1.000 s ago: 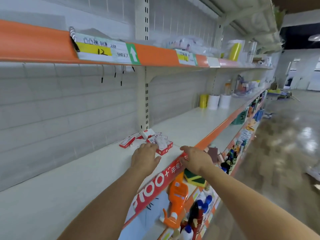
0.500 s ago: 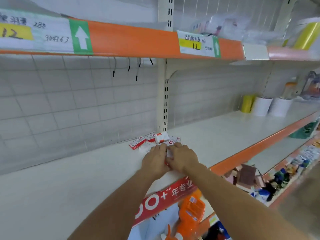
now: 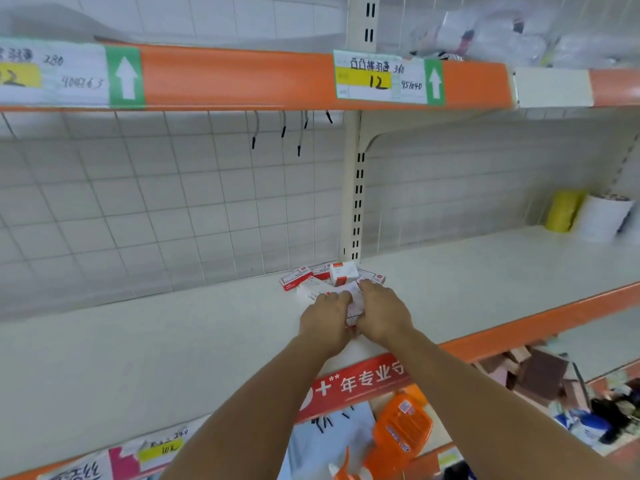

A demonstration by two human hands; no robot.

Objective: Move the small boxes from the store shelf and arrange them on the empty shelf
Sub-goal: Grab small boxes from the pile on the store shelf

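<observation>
On the pale shelf (image 3: 138, 358), near its rear edge beside the slotted upright (image 3: 358, 202), lies a loose cluster of small red-and-white boxes (image 3: 313, 277). Left hand (image 3: 325, 320) and right hand (image 3: 382, 315) meet just in front of the cluster, fingers curled around a few of the same boxes held between them (image 3: 356, 303). Toward the right rear corner stand a yellow roll (image 3: 562, 211) and a white roll (image 3: 604, 218).

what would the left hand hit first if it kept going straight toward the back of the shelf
Probably the loose small boxes lying just beyond the left hand, then the grid back panel; depth is hard to judge.
</observation>
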